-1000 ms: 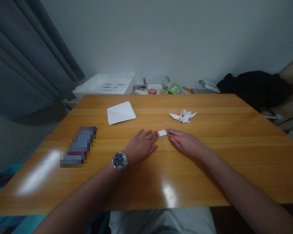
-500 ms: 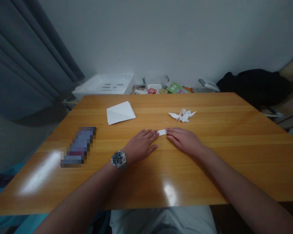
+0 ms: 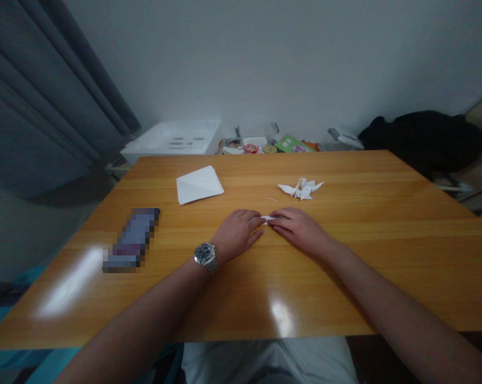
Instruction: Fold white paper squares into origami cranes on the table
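Note:
Between my fingertips, low on the tabletop, is a small folded piece of white paper [image 3: 267, 219]; only a short middle stretch of it shows. My left hand [image 3: 238, 231], with a metal watch [image 3: 204, 254] on its wrist, has its curled fingers closed on the left end. At the other end, the fingers of my right hand [image 3: 298, 226] are bunched together on the paper and hide that part. A white origami crane [image 3: 302, 189] with spread wings stands just beyond my right hand. Farther back on the left lies a stack of white paper sheets [image 3: 199, 185].
A phone [image 3: 132, 240], blurred out, lies left of my left hand on the wooden table [image 3: 324, 298]. A thin white sliver [image 3: 273, 199] is near the crane. Past the far edge are a white tray-like box [image 3: 172, 140], a green packet [image 3: 292, 143] and a black cloth-like heap [image 3: 420, 138].
My left hand has shifted slightly right, its fingers now more curled than before. Both hands are closer together, and less of the folded paper shows between them. The crane and sheets stay put.

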The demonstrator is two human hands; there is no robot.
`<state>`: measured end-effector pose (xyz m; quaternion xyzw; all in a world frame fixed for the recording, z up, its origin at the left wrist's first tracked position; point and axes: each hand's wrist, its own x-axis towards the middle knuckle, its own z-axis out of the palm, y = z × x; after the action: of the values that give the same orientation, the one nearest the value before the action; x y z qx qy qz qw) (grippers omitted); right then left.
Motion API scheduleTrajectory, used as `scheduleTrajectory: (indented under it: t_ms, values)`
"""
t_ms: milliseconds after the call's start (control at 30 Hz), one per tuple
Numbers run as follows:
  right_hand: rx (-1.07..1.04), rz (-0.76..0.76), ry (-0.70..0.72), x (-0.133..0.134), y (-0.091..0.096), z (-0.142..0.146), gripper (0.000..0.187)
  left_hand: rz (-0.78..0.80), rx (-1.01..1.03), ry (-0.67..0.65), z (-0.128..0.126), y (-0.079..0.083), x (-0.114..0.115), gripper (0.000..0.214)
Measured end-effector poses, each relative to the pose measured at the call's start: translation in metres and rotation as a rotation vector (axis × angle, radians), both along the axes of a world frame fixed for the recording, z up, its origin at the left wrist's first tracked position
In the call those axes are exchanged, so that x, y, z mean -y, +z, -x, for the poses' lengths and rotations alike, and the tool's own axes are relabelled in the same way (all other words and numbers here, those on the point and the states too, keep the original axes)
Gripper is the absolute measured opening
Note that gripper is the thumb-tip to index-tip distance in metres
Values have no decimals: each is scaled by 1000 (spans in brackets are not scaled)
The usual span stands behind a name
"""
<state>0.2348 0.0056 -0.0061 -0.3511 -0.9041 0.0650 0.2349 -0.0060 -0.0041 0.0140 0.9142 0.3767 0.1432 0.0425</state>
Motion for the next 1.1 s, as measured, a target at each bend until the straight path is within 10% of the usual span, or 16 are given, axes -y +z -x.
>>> scheduleTrajectory:
  t_ms: [1100]
  values:
    - [-236, 151, -72, 0, 4, 13, 13, 118, 246, 55, -10, -7, -11, 17]
